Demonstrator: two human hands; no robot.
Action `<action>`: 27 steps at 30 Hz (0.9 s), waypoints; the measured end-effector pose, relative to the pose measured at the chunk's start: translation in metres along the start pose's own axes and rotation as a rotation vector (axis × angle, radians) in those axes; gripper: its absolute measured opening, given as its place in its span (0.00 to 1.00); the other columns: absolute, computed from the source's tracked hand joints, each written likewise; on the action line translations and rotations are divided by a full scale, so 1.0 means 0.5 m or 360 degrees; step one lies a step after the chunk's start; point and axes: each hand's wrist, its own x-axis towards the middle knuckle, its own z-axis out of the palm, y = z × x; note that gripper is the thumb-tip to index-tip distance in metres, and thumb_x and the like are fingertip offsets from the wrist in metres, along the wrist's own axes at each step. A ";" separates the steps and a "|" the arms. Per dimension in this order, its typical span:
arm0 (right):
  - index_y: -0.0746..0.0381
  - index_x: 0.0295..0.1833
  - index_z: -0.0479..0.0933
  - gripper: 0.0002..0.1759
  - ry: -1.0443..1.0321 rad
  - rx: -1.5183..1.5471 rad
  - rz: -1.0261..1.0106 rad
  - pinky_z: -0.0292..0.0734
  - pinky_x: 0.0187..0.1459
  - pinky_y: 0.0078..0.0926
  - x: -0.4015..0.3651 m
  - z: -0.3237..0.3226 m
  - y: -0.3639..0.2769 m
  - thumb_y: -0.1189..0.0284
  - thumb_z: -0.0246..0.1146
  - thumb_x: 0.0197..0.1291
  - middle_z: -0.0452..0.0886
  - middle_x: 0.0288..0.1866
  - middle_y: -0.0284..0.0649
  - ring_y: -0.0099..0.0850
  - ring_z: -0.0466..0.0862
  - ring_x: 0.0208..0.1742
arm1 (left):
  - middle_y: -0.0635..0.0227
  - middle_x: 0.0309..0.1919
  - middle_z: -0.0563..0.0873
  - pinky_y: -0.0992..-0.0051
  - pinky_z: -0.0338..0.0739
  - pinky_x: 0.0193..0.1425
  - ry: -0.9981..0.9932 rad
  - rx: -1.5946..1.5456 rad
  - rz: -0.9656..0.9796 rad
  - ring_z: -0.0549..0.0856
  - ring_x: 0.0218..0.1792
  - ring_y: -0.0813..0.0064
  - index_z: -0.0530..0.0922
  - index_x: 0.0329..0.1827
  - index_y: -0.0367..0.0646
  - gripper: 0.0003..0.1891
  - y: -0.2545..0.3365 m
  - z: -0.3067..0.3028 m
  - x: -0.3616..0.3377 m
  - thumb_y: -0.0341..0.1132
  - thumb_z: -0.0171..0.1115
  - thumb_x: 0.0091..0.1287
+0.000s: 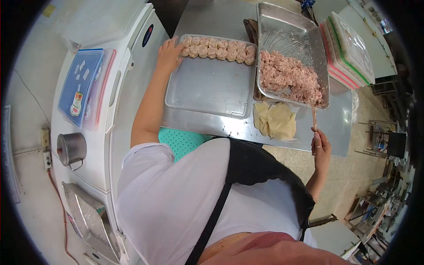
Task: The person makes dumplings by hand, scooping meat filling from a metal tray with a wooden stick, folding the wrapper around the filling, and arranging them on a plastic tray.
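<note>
My left hand [168, 55] reaches over the left rim of a clear plastic tray [207, 90], its fingers closed around an end dumpling [184, 51]. Two rows of open-topped, meat-filled dumplings [221, 49] line the tray's far side. In my right hand [321, 149] is a thin spreading stick [314, 117] smeared with meat, its tip at the near edge of the filling. Pink minced meat [289, 75] fills the near part of a deep metal pan [282, 26]. Below the pan lies a stack of pale yellow wrappers [276, 120] on plastic.
Stacked lidded containers [349, 48] stand right of the pan on the metal table [212, 22]. On the white freezer [95, 154] at left are a blue-lidded box [81, 86], a metal mug [72, 149] and a metal tray [90, 216]. A green perforated stool [181, 142] is under the table edge.
</note>
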 end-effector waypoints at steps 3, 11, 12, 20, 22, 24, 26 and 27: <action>0.64 0.57 0.78 0.16 0.0017 0.0012 -0.0015 0.57 0.21 0.12 -0.005 0.005 0.006 0.67 0.55 0.70 0.66 0.23 0.24 0.12 0.62 0.20 | 0.63 0.68 0.69 0.55 0.64 0.66 -0.0064 -0.0024 -0.0022 0.66 0.69 0.60 0.76 0.55 0.52 0.28 0.003 0.007 0.009 0.37 0.75 0.48; 0.64 0.56 0.78 0.16 0.0052 0.0000 0.0043 0.56 0.22 0.12 -0.023 0.011 0.013 0.67 0.57 0.69 0.65 0.22 0.22 0.12 0.61 0.20 | 0.62 0.63 0.74 0.56 0.65 0.63 0.0126 -0.0052 -0.0140 0.70 0.64 0.60 0.78 0.51 0.50 0.23 0.006 0.044 0.026 0.40 0.72 0.51; 0.63 0.56 0.78 0.16 0.0044 -0.0003 0.0053 0.56 0.22 0.12 -0.025 0.011 0.013 0.67 0.57 0.69 0.65 0.22 0.22 0.12 0.61 0.20 | 0.62 0.63 0.74 0.56 0.65 0.63 0.0119 -0.0054 -0.0131 0.70 0.64 0.60 0.78 0.51 0.50 0.23 0.006 0.043 0.027 0.40 0.72 0.51; 0.65 0.57 0.78 0.17 0.0024 -0.0311 -0.0081 0.64 0.27 0.18 0.009 0.003 -0.018 0.67 0.59 0.67 0.72 0.26 0.26 0.16 0.68 0.25 | 0.57 0.66 0.70 0.53 0.63 0.66 -0.0008 -0.0106 -0.0172 0.67 0.67 0.58 0.78 0.48 0.48 0.27 0.029 0.024 0.042 0.49 0.76 0.46; 0.65 0.56 0.77 0.18 -0.0127 -0.0656 -0.0125 0.71 0.33 0.27 0.040 -0.012 -0.027 0.66 0.58 0.67 0.79 0.31 0.35 0.25 0.76 0.28 | 0.56 0.67 0.69 0.52 0.64 0.65 -0.0118 -0.0135 -0.0215 0.66 0.68 0.57 0.77 0.50 0.48 0.28 0.032 0.022 0.058 0.49 0.76 0.47; 0.65 0.53 0.79 0.18 -0.0175 -0.1070 -0.0305 0.75 0.38 0.36 0.086 -0.046 -0.033 0.63 0.56 0.68 0.83 0.36 0.46 0.37 0.82 0.33 | 0.54 0.66 0.70 0.53 0.65 0.65 -0.0193 -0.0086 -0.0209 0.67 0.67 0.56 0.77 0.53 0.48 0.28 0.045 0.010 0.065 0.49 0.73 0.50; 0.64 0.46 0.80 0.19 -0.0124 -0.1705 -0.0481 0.76 0.40 0.42 0.150 -0.088 -0.036 0.59 0.55 0.67 0.83 0.37 0.52 0.47 0.83 0.38 | 0.52 0.65 0.71 0.55 0.66 0.64 -0.0154 -0.0037 -0.0091 0.69 0.66 0.55 0.78 0.54 0.47 0.27 0.066 -0.001 0.056 0.48 0.71 0.53; 0.65 0.41 0.81 0.20 -0.0120 -0.2051 -0.0360 0.76 0.41 0.46 0.181 -0.107 -0.058 0.58 0.55 0.67 0.83 0.37 0.52 0.50 0.82 0.40 | 0.52 0.62 0.74 0.58 0.68 0.63 -0.0014 -0.0271 0.0013 0.72 0.63 0.55 0.79 0.53 0.46 0.23 0.077 0.002 0.055 0.46 0.68 0.57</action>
